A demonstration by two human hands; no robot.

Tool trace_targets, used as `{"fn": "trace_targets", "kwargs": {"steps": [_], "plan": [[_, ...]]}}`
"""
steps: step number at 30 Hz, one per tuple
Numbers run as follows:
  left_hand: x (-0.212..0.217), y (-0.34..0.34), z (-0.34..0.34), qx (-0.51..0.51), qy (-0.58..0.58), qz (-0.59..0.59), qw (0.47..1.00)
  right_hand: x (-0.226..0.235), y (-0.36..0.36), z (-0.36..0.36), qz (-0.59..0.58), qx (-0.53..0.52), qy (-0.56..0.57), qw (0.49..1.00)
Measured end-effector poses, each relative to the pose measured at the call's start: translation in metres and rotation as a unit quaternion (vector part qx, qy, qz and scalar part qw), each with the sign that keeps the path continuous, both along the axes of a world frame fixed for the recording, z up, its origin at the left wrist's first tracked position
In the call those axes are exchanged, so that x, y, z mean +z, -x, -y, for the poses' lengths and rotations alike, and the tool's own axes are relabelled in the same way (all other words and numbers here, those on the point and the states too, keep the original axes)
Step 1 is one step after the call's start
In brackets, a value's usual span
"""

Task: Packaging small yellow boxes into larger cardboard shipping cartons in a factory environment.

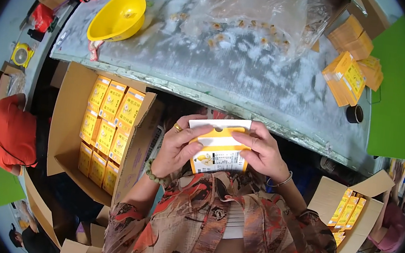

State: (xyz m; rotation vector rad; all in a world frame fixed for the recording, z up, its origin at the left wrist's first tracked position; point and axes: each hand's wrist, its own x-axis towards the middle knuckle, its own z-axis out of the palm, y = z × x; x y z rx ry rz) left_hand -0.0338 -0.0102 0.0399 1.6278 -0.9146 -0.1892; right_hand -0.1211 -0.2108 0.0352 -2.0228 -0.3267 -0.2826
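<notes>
Head view: the left hand [177, 146] and right hand [262, 151] both have their fingers curled around the side edges of 1 small yellow-and-white cardboard packet [220, 147], held between them just below the near edge of the worn grey worktable [246, 77]. An open brown carton of matching yellow packets [107, 132] stands just left of the left hand.

Worn grey table [246, 77] beside green panel [400, 97].

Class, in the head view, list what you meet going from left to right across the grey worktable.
Yellow plastic funnel-shaped bowl → clear crumpled plastic bag → stack of flat yellow cartons → small black round roll.
</notes>
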Motion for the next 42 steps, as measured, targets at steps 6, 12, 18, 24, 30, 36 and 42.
{"fn": "trace_targets", "kwargs": {"steps": [6, 12, 18, 24, 30, 36, 42], "plan": [[-0.009, -0.003, -0.005, -0.071, -0.058, -0.062, 0.994, -0.008, -0.001, 0.003, -0.029, 0.020, -0.045, 0.998], [-0.018, 0.002, 0.010, -0.007, 0.239, -0.314, 0.919, -0.003, -0.011, 0.006, -0.047, 0.010, -0.075, 0.996], [-0.020, -0.018, -0.026, -0.097, -0.013, -0.634, 0.768, 0.020, -0.033, -0.007, 0.192, 0.009, -0.190, 0.963], [0.007, -0.029, -0.015, -0.119, 0.309, -0.684, 0.650, 0.060, -0.066, -0.043, 0.285, 0.230, -0.038, 0.930], [-0.012, -0.043, -0.134, 0.103, 0.425, -0.526, 0.730, 0.054, -0.109, -0.073, 0.148, 0.135, 0.074, 0.977], [-0.119, -0.045, -0.315, 0.499, 0.427, -0.427, 0.621, -0.014, -0.124, -0.037, -0.054, 0.032, -0.021, 0.998], [-0.223, -0.045, -0.360, 0.642, 0.417, -0.464, 0.446, -0.050, -0.105, -0.018, -0.198, -0.045, -0.024, 0.979]]}}
